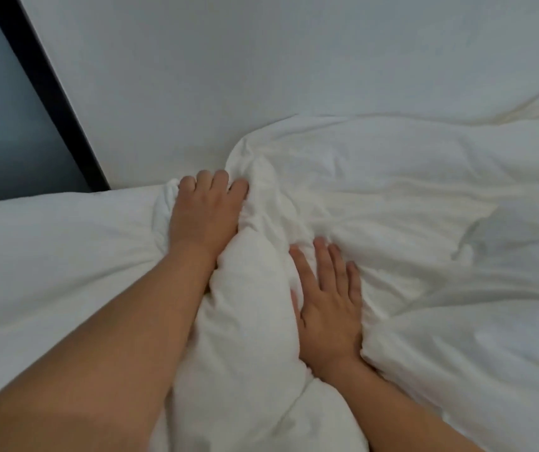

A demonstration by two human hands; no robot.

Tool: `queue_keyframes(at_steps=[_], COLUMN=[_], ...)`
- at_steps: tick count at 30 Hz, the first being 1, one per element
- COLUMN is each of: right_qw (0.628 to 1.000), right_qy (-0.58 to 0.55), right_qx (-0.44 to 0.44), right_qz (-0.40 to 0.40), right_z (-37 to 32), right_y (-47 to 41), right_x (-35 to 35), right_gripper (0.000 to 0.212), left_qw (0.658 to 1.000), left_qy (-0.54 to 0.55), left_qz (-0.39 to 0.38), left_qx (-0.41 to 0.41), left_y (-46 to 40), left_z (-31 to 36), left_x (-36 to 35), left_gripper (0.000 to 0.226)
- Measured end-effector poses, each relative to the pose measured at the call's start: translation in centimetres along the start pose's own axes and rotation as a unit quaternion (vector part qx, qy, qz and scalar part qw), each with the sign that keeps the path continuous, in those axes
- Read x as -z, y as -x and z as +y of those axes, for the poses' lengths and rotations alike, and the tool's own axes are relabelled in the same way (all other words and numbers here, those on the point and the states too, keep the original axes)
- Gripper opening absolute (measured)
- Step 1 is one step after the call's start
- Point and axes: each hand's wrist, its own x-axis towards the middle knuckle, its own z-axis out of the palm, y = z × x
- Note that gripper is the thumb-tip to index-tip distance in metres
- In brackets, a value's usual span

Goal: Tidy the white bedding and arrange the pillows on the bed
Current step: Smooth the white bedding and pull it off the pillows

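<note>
Both hands press soft, rumpled white duvet.

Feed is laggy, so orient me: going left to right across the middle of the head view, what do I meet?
Dark frame edge → left hand, fingers curled into the white duvet → puffed-up ridge of duvet → right hand, flat on it → rumpled duvet running to the right edge.

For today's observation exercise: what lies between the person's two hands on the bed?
In the head view, a raised, bunched fold of the white duvet lies between the left hand and the right hand.
</note>
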Motion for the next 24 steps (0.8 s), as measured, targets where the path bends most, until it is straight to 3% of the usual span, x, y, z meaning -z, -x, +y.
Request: queue_keyframes(at_steps=[2,6,8,10,11,13,18,21,24], right_qw=[1.0,1.0,1.0,1.0,1.0,0.999,0.996,0.992,0.987], right_qy=[-0.005,-0.002,0.006,0.018,0.027,0.048,0.092,0.108,0.037], right_qx=[-0.002,0.002,0.007,0.01,0.012,0.016,0.019,0.016,-0.025], right_qz=[0.002,0.0,-0.002,0.0,0.003,0.004,-0.011,-0.07,-0.153], right_z=[0.0,0.1,0.0,0.1,0.3,0.8,1.1,0.7,-0.9], right_y=[-0.3,-0.4,-0.2,-0.1,-0.2,-0.3,-0.4,0.0,2.0], right_x=[-0.1,0.4,0.4,0.2,0.1,-0.5,-1.1,0.8,5.2], right_gripper=[0.066,0.061,0.061,0.061,0.062,0.067,0.079,0.072,0.074], left_qw=[0.999,0.991,0.977,0.949,0.946,0.959,0.978,0.977,0.979], left_qy=[0.043,0.089,0.152,0.175,0.149,0.116,0.093,0.123,0.147], left_qz=[-0.005,0.071,0.02,-0.106,-0.152,-0.169,-0.058,-0.099,-0.143], left_qx=[0.01,0.064,0.147,0.24,0.245,0.197,0.179,0.142,0.005], left_y=[-1.2,0.5,4.9,10.0,12.1,13.7,12.3,13.1,14.2], left_z=[-0.4,-2.5,-4.9,-7.0,-7.0,-5.9,-4.8,-5.4,-9.0], left_x=[0.1,4.1,5.8,5.9,5.1,3.2,1.2,3.3,5.9], left_gripper=[0.022,0.034,0.049,0.067,0.073,0.075,0.051,0.044,0.058])
